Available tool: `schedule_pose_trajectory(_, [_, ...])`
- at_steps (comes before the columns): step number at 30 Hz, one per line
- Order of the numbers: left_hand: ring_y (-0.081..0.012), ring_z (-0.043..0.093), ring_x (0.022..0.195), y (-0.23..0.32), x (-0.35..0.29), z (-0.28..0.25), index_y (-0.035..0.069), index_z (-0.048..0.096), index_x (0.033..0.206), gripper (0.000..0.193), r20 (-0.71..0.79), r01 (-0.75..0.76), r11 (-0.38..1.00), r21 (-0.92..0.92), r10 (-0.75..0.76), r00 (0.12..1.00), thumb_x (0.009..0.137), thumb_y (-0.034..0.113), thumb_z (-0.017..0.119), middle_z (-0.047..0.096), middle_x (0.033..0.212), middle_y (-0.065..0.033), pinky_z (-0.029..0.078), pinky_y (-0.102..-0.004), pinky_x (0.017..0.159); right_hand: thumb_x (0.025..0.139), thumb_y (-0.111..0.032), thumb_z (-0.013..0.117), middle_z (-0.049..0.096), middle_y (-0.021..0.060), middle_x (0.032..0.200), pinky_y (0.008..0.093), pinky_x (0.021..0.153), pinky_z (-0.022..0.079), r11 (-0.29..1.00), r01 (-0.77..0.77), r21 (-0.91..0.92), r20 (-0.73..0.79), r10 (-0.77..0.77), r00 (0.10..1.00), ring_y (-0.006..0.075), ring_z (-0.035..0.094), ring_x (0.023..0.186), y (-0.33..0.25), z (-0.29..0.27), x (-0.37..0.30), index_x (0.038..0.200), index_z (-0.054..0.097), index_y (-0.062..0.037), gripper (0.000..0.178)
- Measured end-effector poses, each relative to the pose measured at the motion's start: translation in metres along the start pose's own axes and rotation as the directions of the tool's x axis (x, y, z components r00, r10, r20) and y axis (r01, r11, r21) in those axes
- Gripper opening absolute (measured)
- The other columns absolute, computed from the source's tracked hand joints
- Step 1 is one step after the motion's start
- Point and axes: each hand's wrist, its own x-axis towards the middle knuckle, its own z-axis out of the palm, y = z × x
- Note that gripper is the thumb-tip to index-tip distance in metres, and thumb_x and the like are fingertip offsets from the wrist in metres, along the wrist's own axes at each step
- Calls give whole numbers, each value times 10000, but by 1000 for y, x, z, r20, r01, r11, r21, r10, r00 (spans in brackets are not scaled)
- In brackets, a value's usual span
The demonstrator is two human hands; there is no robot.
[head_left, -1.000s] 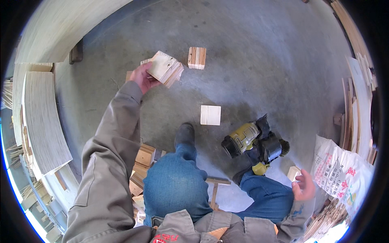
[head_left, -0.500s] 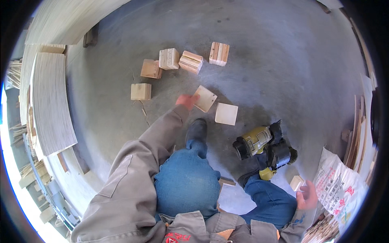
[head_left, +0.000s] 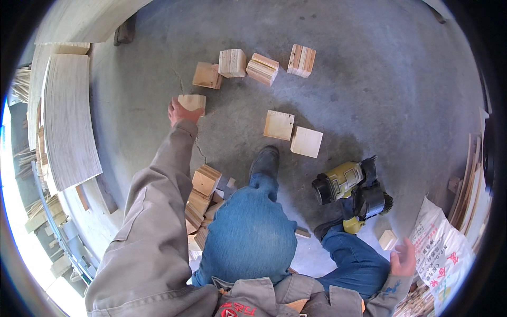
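At the far left, my left hand (head_left: 182, 112) spans a pale wood block (head_left: 192, 101), thumb on one side and fingers on the other. My right hand (head_left: 404, 259) is raised at the lower right beside my knee, fingers loosely curled and apart, holding nothing. Two light square blocks, one wood block (head_left: 279, 125) and a paler block (head_left: 307, 142), lie side by side ahead of my boot. A row of layered blocks stands farther off, among them a brown block (head_left: 207, 75) and a striped block (head_left: 301, 61). The yellow and black nail gun (head_left: 343, 182) rests near my right foot.
A heap of wood blocks (head_left: 203, 193) lies between my left arm and knee. Stacked boards (head_left: 71, 121) line the left side. A white printed sack (head_left: 443, 245) and upright boards (head_left: 467, 182) stand at the right. A small block (head_left: 387, 240) sits near my right hand.
My left hand has let go of the square block near my boot, which now lies straighter. It has moved left and away from me onto another block. The view has shifted slightly.
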Motion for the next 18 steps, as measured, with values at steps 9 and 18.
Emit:
schedule_pose_trajectory(9, [-363, 502, 1302, -27, 38, 39, 39, 383, 1442, 1067, 216, 59, 984, 169, -96, 972, 547, 274, 913, 490, 1387, -197, 471, -417, 1077, 810, 10, 689, 675, 130, 975, 272, 678, 536, 996, -68, -51, 23, 69, 997, 121, 615, 700, 4, 3, 6, 1404, 526, 6, 615])
schedule_pose_trajectory(18, [-314, 484, 1266, -13, -73, 26, 74, 398, 1433, 1049, 16, -392, 788, -475, 453, 891, 529, 187, 917, 468, 1364, -155, 532, -406, 973, 819, -4, 692, 683, 141, 982, 278, 693, 541, 998, -56, -14, -9, 56, 998, 131, 628, 721, -17, 9, 3, 1387, 532, 10, 591])
